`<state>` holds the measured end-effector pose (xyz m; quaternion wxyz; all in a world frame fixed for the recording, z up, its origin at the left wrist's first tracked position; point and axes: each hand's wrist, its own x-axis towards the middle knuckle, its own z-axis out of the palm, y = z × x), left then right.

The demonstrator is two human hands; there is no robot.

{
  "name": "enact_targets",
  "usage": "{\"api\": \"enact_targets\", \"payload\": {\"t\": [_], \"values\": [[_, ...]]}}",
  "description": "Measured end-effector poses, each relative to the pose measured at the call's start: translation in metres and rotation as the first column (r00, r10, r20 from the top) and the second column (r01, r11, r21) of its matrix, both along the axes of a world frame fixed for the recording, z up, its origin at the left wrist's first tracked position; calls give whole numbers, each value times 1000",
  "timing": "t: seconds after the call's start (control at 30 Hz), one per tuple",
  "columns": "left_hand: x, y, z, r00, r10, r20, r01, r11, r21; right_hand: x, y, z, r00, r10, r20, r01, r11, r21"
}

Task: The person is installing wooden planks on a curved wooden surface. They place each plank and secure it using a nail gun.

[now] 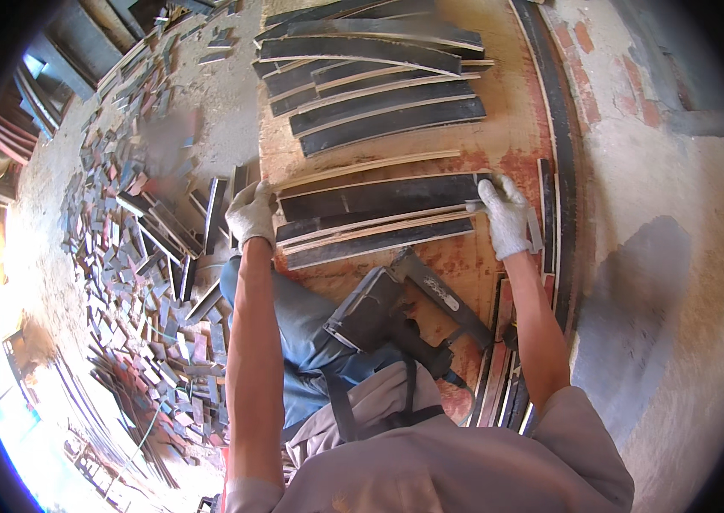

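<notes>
Both my hands wear whitish work gloves. A dark-faced wooden strip [379, 195] lies crosswise in front of me on a worn wooden board [507, 94]. My left hand [252, 214] has its fingers curled at the strip's left end. At the other end, my right hand [505, 215] grips with its thumb over the dark face. More dark strips [387, 239] with pale edges lie just nearer to me, and a thin pale strip [370, 169] lies just beyond. A dark nail gun [387, 308] rests close to my lap, below the strips.
Several dark strips [379, 60] are piled at the board's far end. Small wood offcuts [144, 299] cover the floor on my left, with longer pieces [169, 227] beside the board. Long dark rails [550, 128] run along its right side, near a stained wall [635, 171].
</notes>
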<state>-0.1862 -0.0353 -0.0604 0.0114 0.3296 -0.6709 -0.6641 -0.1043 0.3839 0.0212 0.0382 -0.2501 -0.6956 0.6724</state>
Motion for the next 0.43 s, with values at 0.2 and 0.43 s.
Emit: {"api": "enact_targets", "payload": {"t": [0.2,0.43], "values": [[-3,-1,5,999,18,33,-20,998,65,-30,-7,-9,995,-75,64,83,988,-133],[0,-3,1,1000,-7,30,8,1000,-10,-55,-20,-29,985,-109,134,116,992,-46]]}}
